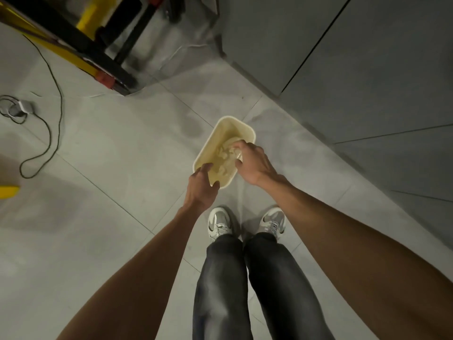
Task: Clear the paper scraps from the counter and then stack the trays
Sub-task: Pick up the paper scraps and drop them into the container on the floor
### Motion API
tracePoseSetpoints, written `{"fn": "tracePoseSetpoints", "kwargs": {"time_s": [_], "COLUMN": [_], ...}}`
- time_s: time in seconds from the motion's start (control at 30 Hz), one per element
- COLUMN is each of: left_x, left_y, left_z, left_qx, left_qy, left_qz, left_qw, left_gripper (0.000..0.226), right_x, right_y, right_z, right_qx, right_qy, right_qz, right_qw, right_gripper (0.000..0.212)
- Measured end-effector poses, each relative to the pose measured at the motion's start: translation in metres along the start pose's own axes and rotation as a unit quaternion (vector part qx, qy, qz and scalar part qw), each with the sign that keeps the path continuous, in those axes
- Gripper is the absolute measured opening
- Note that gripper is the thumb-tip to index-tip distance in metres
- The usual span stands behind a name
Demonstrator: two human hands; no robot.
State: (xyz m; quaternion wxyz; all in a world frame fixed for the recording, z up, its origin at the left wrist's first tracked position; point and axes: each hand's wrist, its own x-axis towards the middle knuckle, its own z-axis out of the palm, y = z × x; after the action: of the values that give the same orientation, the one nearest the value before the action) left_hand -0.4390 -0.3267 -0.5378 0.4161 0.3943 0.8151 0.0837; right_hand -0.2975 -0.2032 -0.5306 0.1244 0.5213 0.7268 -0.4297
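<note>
A cream rectangular bin stands on the grey floor in front of my feet. Crumpled pale paper scraps lie inside it. My left hand grips the bin's near rim, thumb outside and fingers over the edge. My right hand reaches over the bin's right side, fingers curled around a wad of paper just inside the bin. No counter or trays are in view.
Grey cabinet fronts run along the right. A yellow and black frame stands at the top left. A black cable and a small grey adapter lie on the floor at left. My shoes are just behind the bin.
</note>
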Motion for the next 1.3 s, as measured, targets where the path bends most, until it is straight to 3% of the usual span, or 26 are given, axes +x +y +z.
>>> {"fn": "tracePoseSetpoints", "kwargs": {"time_s": [0.17, 0.4, 0.73, 1.0, 1.3], "left_x": [-0.049, -0.144, -0.258, -0.300, -0.280], "left_y": [0.032, 0.118, 0.234, 0.327, 0.453], "left_z": [-0.064, -0.183, -0.289, -0.307, -0.275], "left_qx": [0.033, 0.047, 0.010, -0.005, 0.017], "left_qy": [0.017, 0.037, 0.084, 0.093, 0.094], "left_qz": [0.059, 0.126, 0.227, 0.293, 0.343], "left_qw": [0.998, 0.990, 0.970, 0.951, 0.935], "left_gripper": [0.054, 0.055, 0.045, 0.041, 0.033], "right_x": [-0.058, -0.186, -0.346, -0.416, -0.435], "right_y": [-0.028, -0.102, -0.158, -0.125, -0.023], "right_z": [-0.055, -0.155, -0.283, -0.357, -0.432], "right_qx": [0.027, 0.068, 0.159, 0.171, 0.198], "right_qy": [0.038, 0.101, 0.257, 0.363, 0.425], "right_qz": [-0.012, -0.027, -0.036, -0.013, 0.029], "right_qw": [0.999, 0.992, 0.953, 0.916, 0.882], "right_gripper": [0.033, 0.040, 0.043, 0.047, 0.039]}}
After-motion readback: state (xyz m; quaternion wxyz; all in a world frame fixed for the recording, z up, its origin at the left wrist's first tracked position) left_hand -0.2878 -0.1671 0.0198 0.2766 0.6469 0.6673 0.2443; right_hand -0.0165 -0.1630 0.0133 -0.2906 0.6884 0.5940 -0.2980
